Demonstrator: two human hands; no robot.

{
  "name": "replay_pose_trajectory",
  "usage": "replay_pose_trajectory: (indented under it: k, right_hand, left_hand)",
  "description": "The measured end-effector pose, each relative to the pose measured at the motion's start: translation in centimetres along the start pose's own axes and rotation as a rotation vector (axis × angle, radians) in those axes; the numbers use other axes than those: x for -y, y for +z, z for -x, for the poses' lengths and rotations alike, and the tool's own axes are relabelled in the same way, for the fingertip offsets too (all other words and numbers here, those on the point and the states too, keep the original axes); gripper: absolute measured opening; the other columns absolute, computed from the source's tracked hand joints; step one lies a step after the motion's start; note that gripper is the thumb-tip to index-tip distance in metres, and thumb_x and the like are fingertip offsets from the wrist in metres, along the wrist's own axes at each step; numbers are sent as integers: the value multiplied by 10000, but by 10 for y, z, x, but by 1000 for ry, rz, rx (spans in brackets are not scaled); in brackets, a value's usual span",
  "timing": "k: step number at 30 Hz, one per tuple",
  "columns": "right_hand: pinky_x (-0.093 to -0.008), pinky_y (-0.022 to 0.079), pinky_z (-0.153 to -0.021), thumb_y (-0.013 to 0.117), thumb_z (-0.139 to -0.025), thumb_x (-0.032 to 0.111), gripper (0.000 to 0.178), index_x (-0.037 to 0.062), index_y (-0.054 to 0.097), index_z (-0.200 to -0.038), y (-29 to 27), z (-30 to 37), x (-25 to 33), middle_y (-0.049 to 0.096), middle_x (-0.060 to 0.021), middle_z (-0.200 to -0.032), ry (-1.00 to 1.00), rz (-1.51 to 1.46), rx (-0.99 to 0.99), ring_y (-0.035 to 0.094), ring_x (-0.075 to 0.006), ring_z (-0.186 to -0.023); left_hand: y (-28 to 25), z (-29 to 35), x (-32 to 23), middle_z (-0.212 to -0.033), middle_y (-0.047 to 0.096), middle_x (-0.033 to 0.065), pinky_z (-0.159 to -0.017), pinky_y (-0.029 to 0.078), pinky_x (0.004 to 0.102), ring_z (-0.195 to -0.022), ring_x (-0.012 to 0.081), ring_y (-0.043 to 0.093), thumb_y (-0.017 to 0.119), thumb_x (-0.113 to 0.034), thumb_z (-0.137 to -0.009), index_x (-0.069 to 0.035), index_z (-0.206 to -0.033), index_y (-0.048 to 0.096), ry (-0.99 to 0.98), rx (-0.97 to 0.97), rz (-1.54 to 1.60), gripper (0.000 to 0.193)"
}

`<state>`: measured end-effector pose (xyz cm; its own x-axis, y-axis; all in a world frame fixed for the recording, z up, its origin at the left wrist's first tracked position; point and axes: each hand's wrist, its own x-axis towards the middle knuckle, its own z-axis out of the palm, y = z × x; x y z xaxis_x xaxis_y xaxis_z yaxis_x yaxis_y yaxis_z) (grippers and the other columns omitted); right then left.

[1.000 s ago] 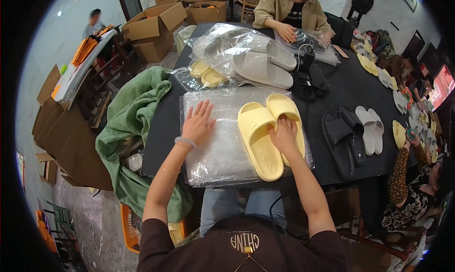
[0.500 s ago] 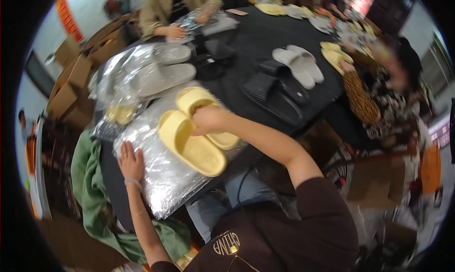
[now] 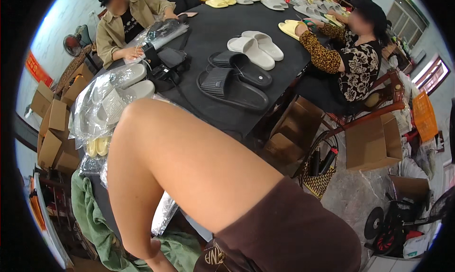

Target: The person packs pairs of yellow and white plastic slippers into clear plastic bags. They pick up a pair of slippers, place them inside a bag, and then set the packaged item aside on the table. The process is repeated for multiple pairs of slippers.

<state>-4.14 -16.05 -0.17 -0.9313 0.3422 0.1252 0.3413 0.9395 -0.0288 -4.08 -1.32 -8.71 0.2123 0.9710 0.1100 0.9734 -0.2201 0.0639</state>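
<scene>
My right arm (image 3: 199, 153) fills the middle of the picture, its elbow bent and lifted over the near table edge. Its forearm drops toward the lower left, and I cannot make out the hand at its end. Only a bit of my left forearm (image 3: 162, 263) shows at the bottom; that hand is hidden. Behind the arm, a strip of shiny clear plastic packaging (image 3: 165, 214) peeks out. Left of the elbow lie grey slides in clear plastic bags (image 3: 106, 101), with a small yellow pair (image 3: 98, 147) below them. The larger yellow slides are out of sight.
Black slides (image 3: 232, 88) and light grey slides (image 3: 257, 50) lie on the black-covered table (image 3: 208, 28). A co-worker (image 3: 125, 28) handles plastic across it; another (image 3: 355, 54) holds yellow slides (image 3: 289, 29) at right. Cartons (image 3: 374, 141), a woven basket (image 3: 320, 179) and green cloth (image 3: 90, 215) stand around.
My right arm has swung up and left, close to the view, and now covers the yellow slides it gripped. My left hand no longer shows on the packaging. The view has shifted.
</scene>
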Motion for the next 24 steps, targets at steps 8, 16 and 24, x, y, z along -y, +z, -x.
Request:
replay_pose_trajectory:
  k: [8, 16, 24]
  right_hand:
    - [-465, 502, -748, 615, -790, 239, 390, 28, 609, -1118, 8, 14, 9, 608, -150, -1132, -69, -20, 39, 577, -272, -1051]
    - [-464, 491, -739, 633, -783, 262, 331, 54, 656, -1040, 11, 39, 6, 642, -131, -1062, -98, 2, 108, 602, -270, -1001]
    - [-463, 479, -730, 651, -776, 284, 281, 80, 703, -962, -15, 106, -26, 676, -111, -993, -27, 125, 199, 626, -268, -952]
  left_hand:
    - [-1, -3, -5, -1548, 192, 42, -1121, 160, 480, -1429, 219, 157, 388, -460, -939, -131, -1472, 252, 5, 0, -5, 641]
    - [-7, 4, -2, -1549, 191, 33, -1117, 172, 488, -1429, 218, 158, 391, -455, -937, -141, -1472, 253, -30, -4, -31, 636]
    - [-19, 0, -23, -1548, 184, 61, -1134, 116, 467, -1432, 224, 140, 370, -442, -947, -106, -1481, 203, 18, -36, 53, 653]
